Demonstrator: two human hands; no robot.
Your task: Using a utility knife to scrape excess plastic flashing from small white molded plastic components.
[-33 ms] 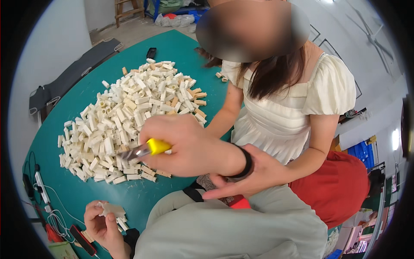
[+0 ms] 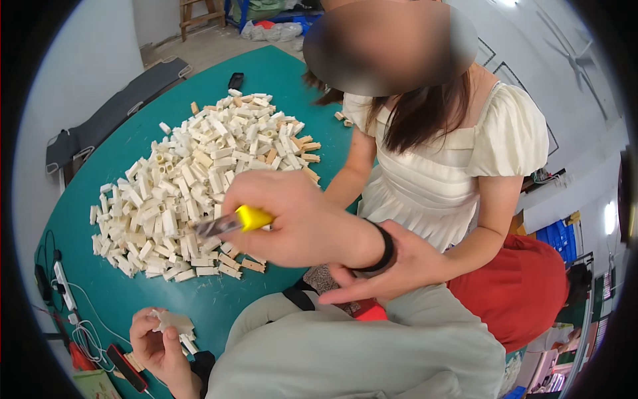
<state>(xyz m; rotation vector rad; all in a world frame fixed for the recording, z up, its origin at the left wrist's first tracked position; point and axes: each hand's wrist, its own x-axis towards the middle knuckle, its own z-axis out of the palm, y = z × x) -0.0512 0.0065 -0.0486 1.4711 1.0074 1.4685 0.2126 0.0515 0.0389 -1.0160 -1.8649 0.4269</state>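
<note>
At the lower left, my left hand (image 2: 159,346) pinches a small off-white block (image 2: 176,322) with a ragged end between thumb and fingers. My right hand (image 2: 299,219), with a black band at its wrist, is closed round a knife (image 2: 256,217) in the middle of the view. The knife has a yellow handle, and its grey metal part points left, blurred. Beneath and behind it lies a large pile of off-white blocks (image 2: 179,179), some of them hollow or tan. A co-worker's hand (image 2: 405,266) shows right beside my right wrist; I cannot tell whether they touch.
The pile lies on a green table (image 2: 266,70). A seated person in a white dress (image 2: 425,179) is close on the right. By the left edge are a power strip (image 2: 64,286), cables and a red-and-black device (image 2: 126,368). A small black object (image 2: 236,81) lies beyond the pile.
My right hand has shifted slightly to the right and up with the knife. My left hand keeps its hold on the off-white block in the same place.
</note>
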